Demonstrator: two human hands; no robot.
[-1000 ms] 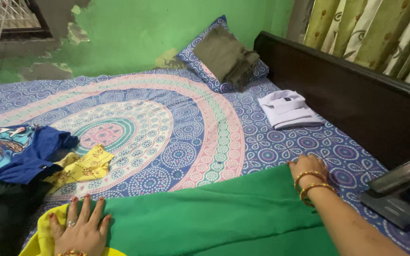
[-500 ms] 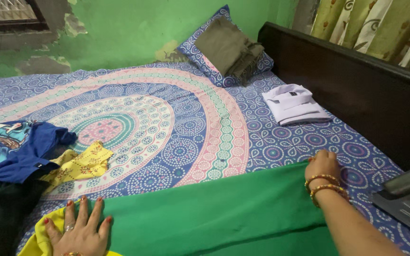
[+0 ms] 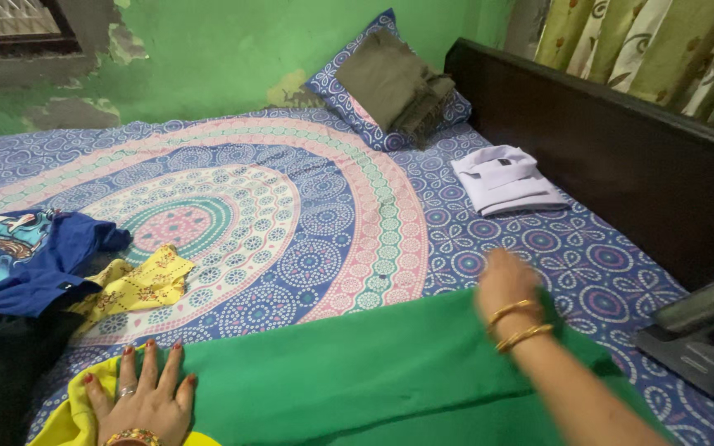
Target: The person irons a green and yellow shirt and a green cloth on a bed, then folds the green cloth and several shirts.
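Now the right hand (image 3: 507, 281) has slid left along the far edge of the green cloth (image 3: 373, 363), away from the bed's right edge. It is blurred; whether its fingers are apart cannot be told. The left hand (image 3: 144, 396) remains flat, fingers (image 3: 149, 363) spread, pressing the cloth's left end over a yellow garment (image 3: 76, 417).

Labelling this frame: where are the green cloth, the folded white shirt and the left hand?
green cloth (image 3: 357, 372), head view, middle of fabric
folded white shirt (image 3: 506, 182), head view, top fold
left hand (image 3: 144, 402), head view, back of hand
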